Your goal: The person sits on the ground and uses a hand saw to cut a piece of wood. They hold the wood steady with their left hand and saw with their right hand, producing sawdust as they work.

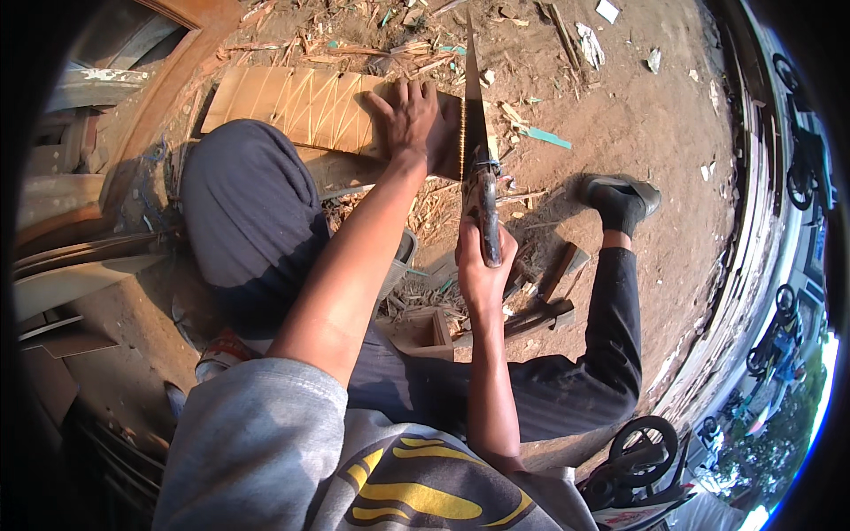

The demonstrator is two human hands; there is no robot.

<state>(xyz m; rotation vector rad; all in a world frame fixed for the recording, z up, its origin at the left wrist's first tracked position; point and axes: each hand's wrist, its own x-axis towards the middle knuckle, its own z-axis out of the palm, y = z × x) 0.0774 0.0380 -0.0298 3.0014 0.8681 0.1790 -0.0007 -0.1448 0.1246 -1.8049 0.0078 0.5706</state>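
Observation:
A light wooden board point(292, 106) with thin zigzag lines lies crosswise near the top of the head view, its right end in shade. My left hand point(410, 119) rests on it toward that end with fingers spread. My right hand point(485, 257) is closed on the dark handle of a handsaw point(472, 80), whose long blade points away from me across the board's right end, beside my left hand. My bent left knee is just below the board; my right foot is out to the right.
Wood shavings and scraps point(425, 44) litter the dirt ground, with offcuts and a small wooden box point(440, 326) below the saw. A large wooden frame point(199, 18) and stacked panels point(88, 283) stand at left. Weathered planks point(733, 265) and parked motorbikes point(799, 168) line the right.

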